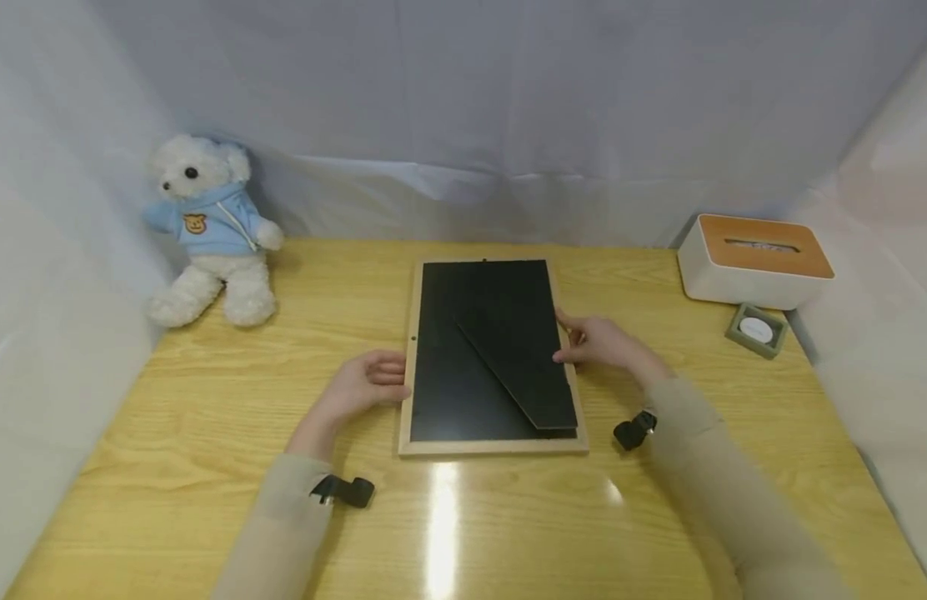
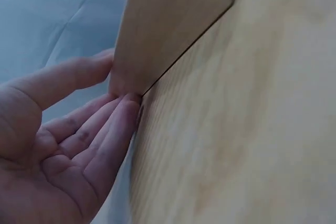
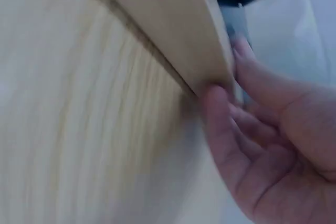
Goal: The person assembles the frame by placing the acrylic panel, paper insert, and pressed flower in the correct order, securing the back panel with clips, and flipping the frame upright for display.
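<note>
A picture frame point(image 1: 493, 447) with a pale wooden border lies face down on the table, its black backing panel point(image 1: 452, 392) upward. On the panel a black stand leg point(image 1: 527, 358) slants toward the lower right corner. My left hand point(image 1: 364, 385) holds the left side of the border, thumb at the upper edge and fingertips low against the side, by the tabletop. Opposite it, my right hand point(image 1: 600, 342) pinches the right side between thumb and fingers. Close up, the right wrist view shows the border's side point(image 3: 173, 30) in that grip. The frame's front is hidden.
A white plush bear point(image 1: 216, 225) in a blue hoodie sits at the back left. At the back right stand a tissue box point(image 1: 756, 258) with an orange-brown top and a small green box point(image 1: 756, 330). White cloth point(image 1: 471, 108) hangs behind the wooden table point(image 1: 208, 467).
</note>
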`<act>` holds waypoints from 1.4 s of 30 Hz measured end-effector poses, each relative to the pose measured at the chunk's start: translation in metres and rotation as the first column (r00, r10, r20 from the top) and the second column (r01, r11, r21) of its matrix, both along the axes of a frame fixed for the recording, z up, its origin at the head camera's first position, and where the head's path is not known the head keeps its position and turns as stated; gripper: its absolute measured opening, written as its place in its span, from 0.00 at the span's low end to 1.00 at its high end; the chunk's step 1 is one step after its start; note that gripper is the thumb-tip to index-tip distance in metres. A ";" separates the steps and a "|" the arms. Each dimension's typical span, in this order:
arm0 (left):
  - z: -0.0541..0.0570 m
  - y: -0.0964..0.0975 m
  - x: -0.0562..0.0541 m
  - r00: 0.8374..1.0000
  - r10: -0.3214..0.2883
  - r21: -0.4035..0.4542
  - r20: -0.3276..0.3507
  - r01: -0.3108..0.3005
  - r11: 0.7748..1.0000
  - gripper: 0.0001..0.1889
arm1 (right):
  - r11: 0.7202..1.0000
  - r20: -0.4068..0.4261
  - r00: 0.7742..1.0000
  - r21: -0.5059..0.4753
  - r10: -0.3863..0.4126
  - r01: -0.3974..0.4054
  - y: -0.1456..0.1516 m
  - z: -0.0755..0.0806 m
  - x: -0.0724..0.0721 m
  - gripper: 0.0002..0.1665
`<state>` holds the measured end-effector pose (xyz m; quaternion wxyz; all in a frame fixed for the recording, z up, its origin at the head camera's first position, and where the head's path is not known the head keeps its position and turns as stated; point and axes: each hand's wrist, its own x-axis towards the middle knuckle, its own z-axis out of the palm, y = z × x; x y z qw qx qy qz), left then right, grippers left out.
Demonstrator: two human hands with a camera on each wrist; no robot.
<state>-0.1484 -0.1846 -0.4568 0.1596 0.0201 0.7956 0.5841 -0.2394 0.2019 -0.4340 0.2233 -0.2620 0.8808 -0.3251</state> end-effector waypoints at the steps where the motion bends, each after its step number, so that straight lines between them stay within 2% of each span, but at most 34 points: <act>1: 0.001 -0.001 0.004 0.999 -0.033 -0.020 0.002 0.033 0.999 0.28 | 0.999 0.018 0.999 0.021 0.037 -0.038 0.004 0.004 0.005 0.51; 3: 0.001 -0.001 0.010 0.994 -0.101 0.003 0.030 0.101 0.995 0.25 | 0.993 0.068 0.993 0.050 0.100 -0.103 0.011 0.014 0.013 0.52; 5: 0.001 0.000 0.012 0.987 -0.147 0.051 0.069 0.144 0.988 0.24 | 0.988 0.121 0.985 0.073 0.124 -0.134 0.015 0.024 0.014 0.46; 7: -0.001 0.003 0.010 0.981 -0.157 0.105 0.111 0.145 0.984 0.24 | 0.988 0.096 0.990 0.104 0.106 -0.116 0.015 0.030 0.009 0.37; 8: -0.003 0.004 0.009 0.980 -0.151 0.137 0.131 0.133 0.982 0.25 | 0.989 0.057 0.995 0.117 0.082 -0.088 0.013 0.031 0.005 0.33; 10: -0.006 0.007 0.005 0.983 -0.118 0.145 0.140 0.098 0.985 0.27 | 0.992 -0.037 0.999 0.126 0.022 -0.018 0.006 0.028 -0.006 0.30; 12: -0.008 0.010 0.002 0.986 -0.087 0.146 0.141 0.066 0.987 0.29 | 0.990 -0.145 0.989 0.138 -0.018 0.038 -0.002 0.021 -0.017 0.34; 14: -0.011 0.012 -0.001 0.987 -0.068 0.151 0.147 0.046 0.988 0.30 | 0.989 -0.208 0.978 0.138 -0.028 0.057 -0.009 0.012 -0.028 0.40; 16: -0.013 0.013 -0.002 0.987 -0.058 0.157 0.151 0.034 0.987 0.29 | 0.989 -0.230 0.973 0.137 -0.024 0.057 -0.013 0.006 -0.035 0.43; 19: -0.014 0.014 -0.002 0.988 -0.054 0.164 0.146 0.030 0.986 0.29 | 0.990 -0.253 0.967 0.124 -0.027 0.060 -0.017 0.004 -0.040 0.43; 22: -0.013 0.015 -0.002 0.990 -0.042 0.157 0.138 0.020 0.987 0.28 | 0.990 -0.262 0.965 0.128 -0.029 0.064 -0.020 0.007 -0.042 0.41; 29: -0.010 0.015 -0.001 0.991 -0.016 0.143 0.133 -0.003 0.990 0.28 | 0.975 -0.261 0.965 0.215 0.005 0.053 -0.031 0.014 -0.047 0.42; 32: -0.009 0.016 -0.001 0.991 0.006 0.135 0.133 -0.025 0.991 0.27 | 0.984 -0.214 0.977 0.168 -0.023 0.060 -0.032 0.011 -0.050 0.42; 36: -0.010 0.020 0.001 0.991 0.030 0.115 0.134 -0.046 0.992 0.28 | 0.995 -0.173 0.982 0.036 -0.082 0.089 -0.030 -0.002 -0.052 0.38; 42: -0.012 0.026 0.001 0.991 0.069 0.109 0.114 -0.081 0.991 0.31 | 0.983 -0.196 0.972 -0.152 -0.131 0.102 -0.027 -0.018 -0.051 0.29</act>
